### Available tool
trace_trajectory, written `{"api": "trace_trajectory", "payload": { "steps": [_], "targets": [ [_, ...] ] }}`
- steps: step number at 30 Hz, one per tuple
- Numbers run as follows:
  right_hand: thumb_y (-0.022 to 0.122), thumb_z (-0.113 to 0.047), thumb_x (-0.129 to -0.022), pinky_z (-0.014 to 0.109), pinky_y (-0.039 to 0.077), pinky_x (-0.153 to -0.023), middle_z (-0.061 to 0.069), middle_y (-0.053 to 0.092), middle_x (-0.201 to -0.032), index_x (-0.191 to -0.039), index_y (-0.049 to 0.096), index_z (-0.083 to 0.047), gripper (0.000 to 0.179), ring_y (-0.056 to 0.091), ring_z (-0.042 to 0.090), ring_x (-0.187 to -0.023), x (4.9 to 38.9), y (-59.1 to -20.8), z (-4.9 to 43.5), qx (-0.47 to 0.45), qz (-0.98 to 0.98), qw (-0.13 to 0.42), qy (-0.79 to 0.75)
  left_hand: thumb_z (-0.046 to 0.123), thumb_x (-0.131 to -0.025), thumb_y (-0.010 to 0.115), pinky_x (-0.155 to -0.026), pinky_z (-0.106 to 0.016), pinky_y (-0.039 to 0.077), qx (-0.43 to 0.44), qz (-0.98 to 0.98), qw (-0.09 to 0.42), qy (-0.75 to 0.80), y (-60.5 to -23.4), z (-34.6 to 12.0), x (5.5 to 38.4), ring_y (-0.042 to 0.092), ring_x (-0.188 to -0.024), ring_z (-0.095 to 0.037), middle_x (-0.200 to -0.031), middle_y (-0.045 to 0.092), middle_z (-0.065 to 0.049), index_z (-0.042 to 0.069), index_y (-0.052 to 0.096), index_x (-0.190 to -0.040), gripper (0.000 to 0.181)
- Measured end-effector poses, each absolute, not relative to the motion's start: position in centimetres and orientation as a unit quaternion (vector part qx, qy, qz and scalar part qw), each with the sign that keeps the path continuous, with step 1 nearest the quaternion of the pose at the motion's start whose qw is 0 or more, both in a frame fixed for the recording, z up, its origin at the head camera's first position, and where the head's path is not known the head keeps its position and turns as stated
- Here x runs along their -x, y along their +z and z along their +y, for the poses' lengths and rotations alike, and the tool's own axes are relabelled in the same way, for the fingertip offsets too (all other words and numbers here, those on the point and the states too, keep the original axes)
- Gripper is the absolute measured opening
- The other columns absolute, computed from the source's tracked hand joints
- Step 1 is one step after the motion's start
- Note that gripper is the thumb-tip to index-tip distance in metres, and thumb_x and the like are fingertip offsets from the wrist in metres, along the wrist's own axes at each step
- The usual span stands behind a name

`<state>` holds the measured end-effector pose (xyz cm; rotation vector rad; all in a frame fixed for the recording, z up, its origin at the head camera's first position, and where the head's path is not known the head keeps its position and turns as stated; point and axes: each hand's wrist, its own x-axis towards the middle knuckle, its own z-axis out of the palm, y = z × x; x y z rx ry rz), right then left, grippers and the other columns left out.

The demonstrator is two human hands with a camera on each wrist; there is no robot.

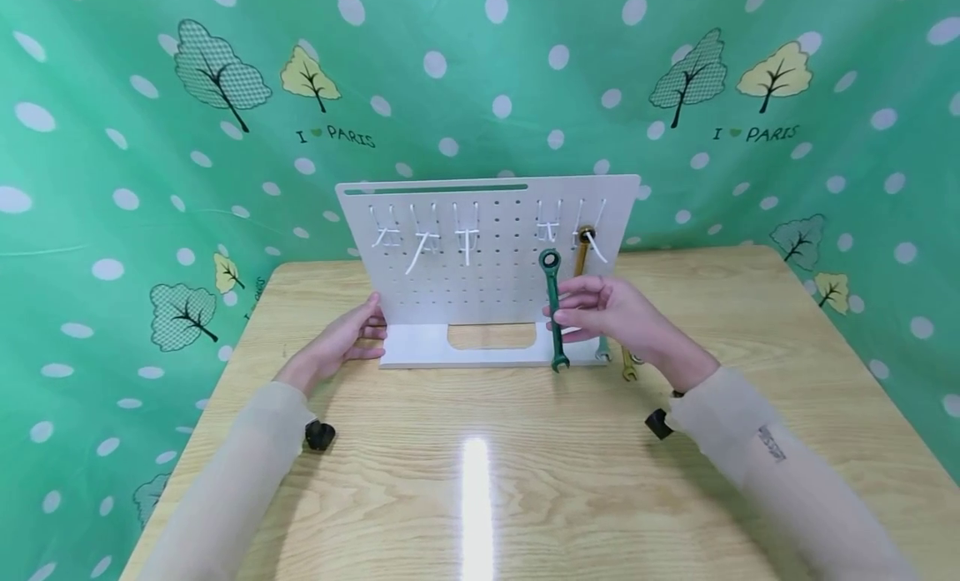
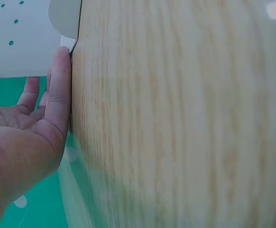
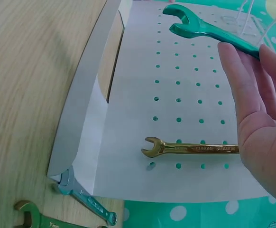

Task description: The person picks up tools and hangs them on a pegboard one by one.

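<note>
My right hand (image 1: pixel 603 310) pinches a green combination wrench (image 1: pixel 556 314) between thumb and fingers, ring end up, in front of the white pegboard (image 1: pixel 480 289). In the right wrist view its open jaw points away from the hand. Behind that hand, a gold wrench (image 3: pixel 195 148) hangs by its ring from the rightmost hook. My left hand (image 1: pixel 348 339) holds the board's left edge; in the left wrist view the thumb is in front, some fingers go behind the board and one finger (image 2: pixel 58 95) lies at the base's corner.
A teal wrench (image 3: pixel 86 197) lies at the base's right end, with a gold-coloured wrench (image 3: pixel 31 218) beside it on the wooden table (image 1: pixel 480 414). White hooks (image 1: pixel 467 235) stick out from the board's upper part. Behind stands a green dotted curtain (image 1: pixel 450 97).
</note>
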<state>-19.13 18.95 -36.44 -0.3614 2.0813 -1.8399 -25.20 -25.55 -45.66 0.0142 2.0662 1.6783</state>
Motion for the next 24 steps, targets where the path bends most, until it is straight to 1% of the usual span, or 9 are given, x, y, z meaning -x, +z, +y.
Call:
{"api": "trace_trajectory", "payload": {
  "steps": [2,5,11,16,21,24],
  "targets": [
    [0.071,-0.002,-0.095,0.051,0.061,-0.086,0.013,0.074,-0.111,-0.124,0.062,-0.003,0.03,0.072,0.024,-0.1,19.4,-36.3,18.7,0.129,0.726,0.167,-0.655,0.07,-0.1,0.035,-0.096,-0.04,0.058,-0.005,0.752,0.239,0.615,-45.7,-25.6,25.2,0.043,-0.12,-0.028,-0.142,0.038,-0.019,-0.001,0.04,-0.145,0.084],
    [0.07,-0.002,-0.095,0.05,0.061,-0.086,0.01,0.074,-0.111,-0.122,0.065,-0.006,0.028,0.072,0.025,-0.099,19.7,-36.2,18.4,0.129,0.722,0.163,-0.66,0.069,-0.1,0.034,-0.097,-0.04,0.058,-0.005,0.751,0.241,0.615,-45.8,-25.7,25.3,0.042,-0.121,-0.028,-0.142,0.037,-0.019,-0.001,0.039,-0.145,0.083],
    [0.073,-0.007,-0.095,0.049,0.061,-0.088,0.013,0.073,-0.114,-0.126,0.062,-0.004,0.033,0.072,0.025,-0.101,19.8,-35.9,18.6,0.126,0.727,0.156,-0.657,0.071,-0.099,0.035,-0.095,-0.038,0.058,-0.001,0.753,0.238,0.613,-45.7,-25.7,25.4,0.043,-0.119,-0.027,-0.14,0.039,-0.019,-0.001,0.04,-0.143,0.085],
    [0.071,-0.005,-0.096,0.045,0.062,-0.086,0.011,0.072,-0.11,-0.126,0.059,-0.002,0.033,0.072,0.022,-0.1,19.7,-35.5,19.0,0.114,0.733,0.14,-0.655,0.072,-0.098,0.036,-0.095,-0.036,0.059,-0.001,0.754,0.237,0.613,-45.6,-25.5,25.4,0.045,-0.118,-0.026,-0.14,0.04,-0.02,-0.001,0.041,-0.143,0.086],
    [0.072,-0.003,-0.095,0.046,0.062,-0.085,0.006,0.07,-0.103,-0.132,0.055,0.001,0.041,0.072,0.021,-0.096,20.2,-35.4,18.9,0.105,0.736,0.145,-0.653,0.073,-0.098,0.036,-0.094,-0.036,0.059,0.004,0.752,0.237,0.615,-45.7,-25.6,25.5,0.045,-0.118,-0.026,-0.14,0.04,-0.019,-0.001,0.04,-0.145,0.087],
    [0.073,-0.004,-0.094,0.047,0.062,-0.085,0.006,0.07,-0.103,-0.133,0.055,0.002,0.043,0.072,0.021,-0.096,20.4,-35.6,18.7,0.1,0.737,0.147,-0.652,0.073,-0.097,0.036,-0.094,-0.036,0.059,0.005,0.752,0.239,0.615,-45.7,-25.7,25.5,0.044,-0.119,-0.026,-0.141,0.04,-0.019,0.0,0.04,-0.145,0.088]
  ]
}}
